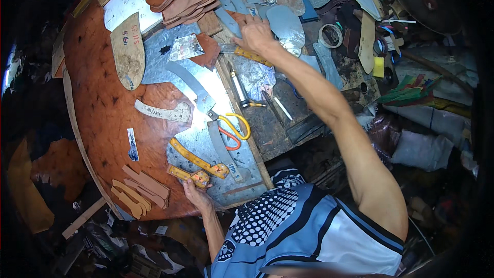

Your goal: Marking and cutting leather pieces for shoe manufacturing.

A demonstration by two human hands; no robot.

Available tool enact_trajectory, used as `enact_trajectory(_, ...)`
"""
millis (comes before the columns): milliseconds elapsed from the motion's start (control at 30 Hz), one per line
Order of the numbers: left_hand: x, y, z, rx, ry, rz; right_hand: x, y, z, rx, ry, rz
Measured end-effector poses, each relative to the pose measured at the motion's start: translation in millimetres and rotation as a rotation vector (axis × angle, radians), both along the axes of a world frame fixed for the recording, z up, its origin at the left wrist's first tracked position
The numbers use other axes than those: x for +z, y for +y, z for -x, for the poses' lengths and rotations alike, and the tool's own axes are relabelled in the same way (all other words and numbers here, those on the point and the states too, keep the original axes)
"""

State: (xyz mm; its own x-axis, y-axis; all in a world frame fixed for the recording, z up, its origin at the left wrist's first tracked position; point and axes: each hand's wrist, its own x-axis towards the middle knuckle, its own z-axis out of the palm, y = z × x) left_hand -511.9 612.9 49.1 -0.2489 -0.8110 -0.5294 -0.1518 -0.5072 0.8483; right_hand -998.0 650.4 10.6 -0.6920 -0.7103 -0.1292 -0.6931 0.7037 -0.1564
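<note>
At the near edge of the work surface my left hand grips a short yellow curved template with a rounded end. A longer yellow curved template lies just beyond it. My right arm stretches far across the bench, and my right hand rests with fingers apart on a heap of grey template pieces. Below that wrist lies another yellow strip. Scissors with yellow and orange handles sit between my hands, beside a grey curved template.
A large brown hide covers the left, bearing a pale long template and several small cut leather strips. Stacked leather pieces lie at the back. A hammer-like tool, a white pen and a tape roll lie rightward.
</note>
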Motion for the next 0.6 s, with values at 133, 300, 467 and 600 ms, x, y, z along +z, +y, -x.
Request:
enact_trajectory(133, -1.5, -0.1, -6.4, 0.029, -0.016, 0.000, -3.6, -14.6, -17.6, -0.014, 0.071, 0.190)
enact_trajectory(300, 2.0, -0.8, 0.7, 0.009, 0.000, -0.005, 14.9, -8.0, 55.1, -0.191, 0.126, 0.083)
enact_trajectory(467, 0.5, -0.3, -4.1, 0.017, 0.021, 0.006, 9.3, -18.6, 76.6, -0.248, -0.038, 0.001)
enact_trajectory(600, -2.9, -0.4, -11.0, 0.007, 0.037, -0.017, 8.6, -29.0, 76.5, -0.393, -0.109, 0.028)
